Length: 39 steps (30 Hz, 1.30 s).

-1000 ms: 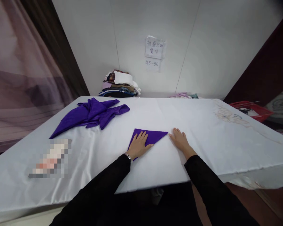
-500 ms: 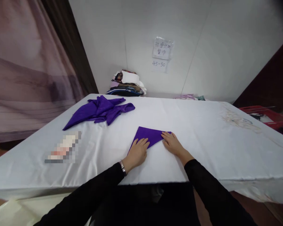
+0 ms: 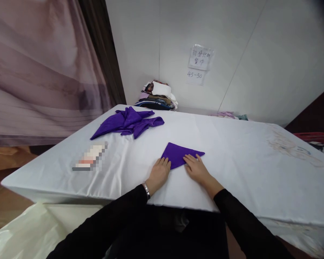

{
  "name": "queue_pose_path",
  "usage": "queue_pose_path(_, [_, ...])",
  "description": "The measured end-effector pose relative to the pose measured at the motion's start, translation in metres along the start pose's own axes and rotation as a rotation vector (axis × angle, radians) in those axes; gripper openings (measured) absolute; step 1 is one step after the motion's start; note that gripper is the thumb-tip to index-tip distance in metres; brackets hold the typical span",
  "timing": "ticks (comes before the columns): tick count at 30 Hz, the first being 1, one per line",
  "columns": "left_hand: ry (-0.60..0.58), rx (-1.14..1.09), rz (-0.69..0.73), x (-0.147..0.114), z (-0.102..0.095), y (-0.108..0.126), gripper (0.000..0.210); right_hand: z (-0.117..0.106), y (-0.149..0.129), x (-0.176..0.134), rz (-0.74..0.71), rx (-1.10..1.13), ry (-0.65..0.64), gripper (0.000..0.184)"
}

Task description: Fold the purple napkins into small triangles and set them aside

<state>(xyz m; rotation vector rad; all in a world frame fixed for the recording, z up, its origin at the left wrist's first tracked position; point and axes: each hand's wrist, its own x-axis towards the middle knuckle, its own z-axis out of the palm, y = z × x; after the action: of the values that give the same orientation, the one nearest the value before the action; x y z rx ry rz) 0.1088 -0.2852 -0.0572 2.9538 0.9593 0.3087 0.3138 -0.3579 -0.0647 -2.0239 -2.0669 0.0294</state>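
A purple cloth napkin (image 3: pixel 180 153), folded into a triangle, lies flat on the white-covered table (image 3: pixel 232 169) in front of me. My left hand (image 3: pixel 160 173) rests on its near left corner, fingers stretched out and together, palm down. On the near right edge lies my right hand (image 3: pixel 196 168), its fingers extended over the cloth. The napkin's right tip sticks out past my right fingertips. Its lower left corner is hidden under my left hand.
More crumpled purple cloths (image 3: pixel 129 121) lie at the back left. A pixelated object (image 3: pixel 90 156) sits nearer on the left. Behind the table's far edge is a stack of folded fabrics (image 3: pixel 158 95); a red basket (image 3: pixel 317 136) stands at the right.
My right hand has slid left and inward along the napkin, uncovering its right tip. The left hand has drawn back toward the near left corner. The view has shifted left.
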Motion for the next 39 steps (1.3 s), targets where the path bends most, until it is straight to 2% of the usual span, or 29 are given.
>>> queue_pose_path(4, [0.006, 0.045, 0.000, -0.002, 0.003, 0.020, 0.042, 0.006, -0.032, 0.009, -0.124, 0.042, -0.039, 0.049])
queue_pose_path(7, [0.004, 0.047, 0.007, -0.005, 0.001, 0.025, 0.041, 0.007, -0.045, 0.008, -0.169, 0.094, -0.025, 0.052])
queue_pose_path(13, [-0.040, -0.004, 0.010, -0.010, -0.012, 0.026, 0.033, 0.010, -0.054, -0.009, -0.165, 0.187, 0.025, 0.053])
queue_pose_path(18, [-0.042, 0.008, 0.026, -0.013, -0.018, 0.030, 0.029, 0.015, -0.053, -0.009, -0.137, 0.191, 0.055, 0.047])
queue_pose_path(21, [-0.007, -0.058, 0.085, -0.021, -0.019, 0.020, 0.030, 0.015, -0.049, -0.008, -0.136, 0.167, 0.046, 0.043])
queue_pose_path(25, [0.032, -0.196, 0.159, -0.037, -0.021, -0.008, 0.042, 0.012, -0.043, -0.010, -0.111, 0.187, 0.043, 0.042])
queue_pose_path(30, [0.120, -0.364, 0.155, -0.047, -0.015, -0.037, 0.049, 0.011, -0.039, -0.013, -0.092, 0.241, 0.051, 0.042])
queue_pose_path(36, [0.249, -0.476, -0.024, -0.049, -0.014, -0.038, 0.023, 0.014, -0.032, -0.006, -0.052, 0.171, 0.058, 0.042])
queue_pose_path(39, [0.300, -0.499, -0.060, -0.049, -0.015, -0.033, 0.020, 0.012, -0.029, 0.003, 0.016, 0.097, 0.047, 0.042])
